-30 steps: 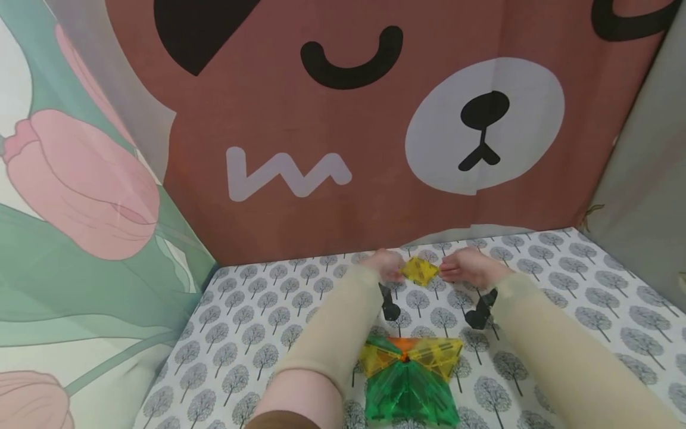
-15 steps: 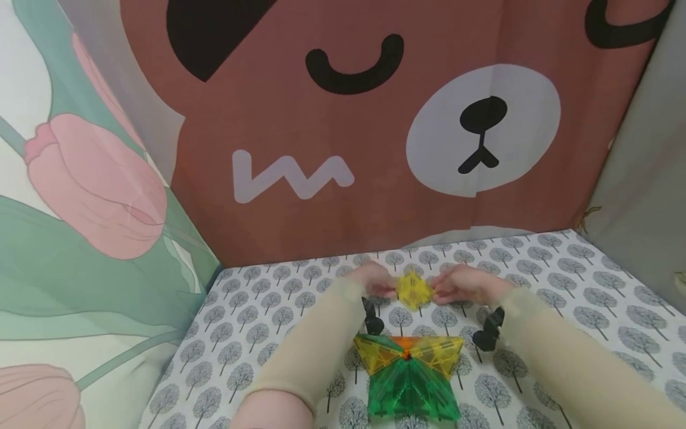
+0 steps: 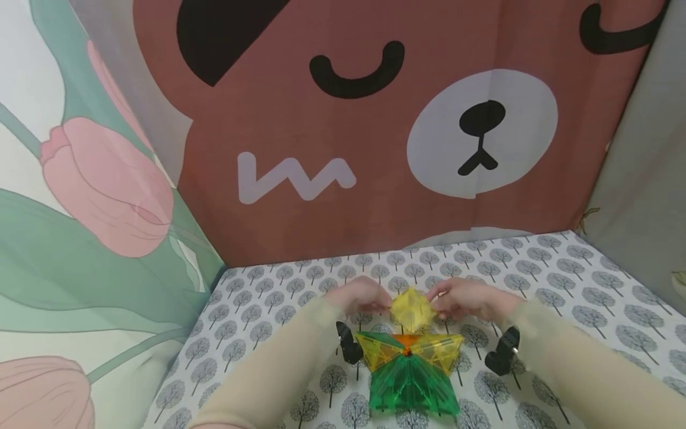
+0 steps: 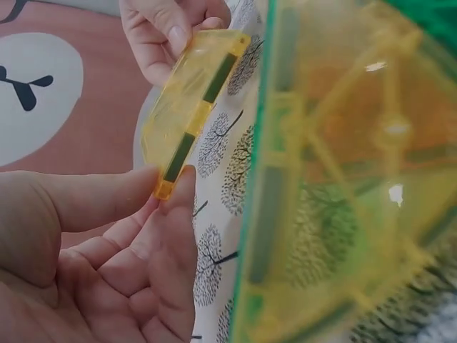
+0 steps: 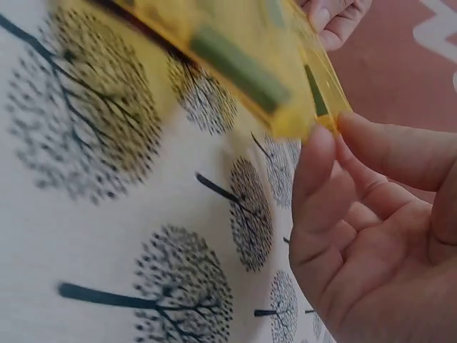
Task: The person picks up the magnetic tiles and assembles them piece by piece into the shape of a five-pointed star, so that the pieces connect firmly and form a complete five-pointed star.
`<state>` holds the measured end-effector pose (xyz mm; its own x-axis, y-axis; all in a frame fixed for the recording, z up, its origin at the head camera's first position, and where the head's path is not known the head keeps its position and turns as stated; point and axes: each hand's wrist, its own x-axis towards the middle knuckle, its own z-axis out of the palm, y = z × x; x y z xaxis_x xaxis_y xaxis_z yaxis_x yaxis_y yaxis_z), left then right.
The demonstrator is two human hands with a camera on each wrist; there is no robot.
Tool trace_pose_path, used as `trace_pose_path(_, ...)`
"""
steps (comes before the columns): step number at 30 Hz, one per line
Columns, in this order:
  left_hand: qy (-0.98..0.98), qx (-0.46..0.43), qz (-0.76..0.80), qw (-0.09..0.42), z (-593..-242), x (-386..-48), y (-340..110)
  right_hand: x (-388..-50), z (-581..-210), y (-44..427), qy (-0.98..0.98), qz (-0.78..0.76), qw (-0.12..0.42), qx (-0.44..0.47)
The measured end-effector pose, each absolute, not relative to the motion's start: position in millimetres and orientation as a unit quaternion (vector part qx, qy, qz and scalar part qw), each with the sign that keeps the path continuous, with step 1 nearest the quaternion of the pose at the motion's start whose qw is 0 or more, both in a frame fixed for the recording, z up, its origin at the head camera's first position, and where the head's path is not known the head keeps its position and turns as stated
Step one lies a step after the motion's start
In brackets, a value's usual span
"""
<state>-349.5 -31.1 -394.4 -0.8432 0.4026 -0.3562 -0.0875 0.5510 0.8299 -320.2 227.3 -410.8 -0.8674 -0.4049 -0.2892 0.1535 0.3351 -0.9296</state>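
Observation:
A translucent yellow magnetic tile (image 3: 412, 308), with dark magnets along its edge, is held up between my two hands. In the left wrist view, my left hand (image 4: 107, 250) pinches its near corner between thumb and finger. My right hand (image 5: 385, 207) pinches the opposite corner, as the right wrist view shows. Just below the tile in the head view stands a build of magnetic tiles: green panels (image 3: 412, 384) at the front, yellow triangles (image 3: 442, 350) on both sides and an orange part (image 3: 407, 341) behind. Whether the held tile touches the build cannot be told.
A cloth printed with grey trees (image 3: 257, 316) covers the tabletop. Behind it hangs a brown bear-print curtain (image 3: 375, 214), with a tulip-print curtain (image 3: 123, 179) at the left and a grey one (image 3: 638, 161) at the right. Dark wrist devices (image 3: 504, 351) sit beneath both wrists.
Both hands have brought the yellow magnetic tile down and nearer in the head view, close to the build's back edge. The tile has tilted to show more of its face. The build stays in place.

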Motion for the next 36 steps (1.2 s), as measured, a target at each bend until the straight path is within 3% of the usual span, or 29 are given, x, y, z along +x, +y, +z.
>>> trace_pose_path(13, 0.856, 0.119, 0.424, 0.270, -404.9, -339.1, -57.0, -311.7, -415.8, 207.4, 0.765, -0.579, 0.258, -0.110)
trace_pose_path(21, 0.880, 0.127, 0.386, 0.244, -408.5, -332.6, -49.8, -310.0, -419.8, 204.7, 0.784, -0.554, 0.253, -0.120)
trace_pose_path(36, 0.866, 0.115, 0.413, 0.256, -408.3, -327.5, -41.8, -306.8, -419.9, 206.0, 0.814, -0.518, 0.238, -0.107)
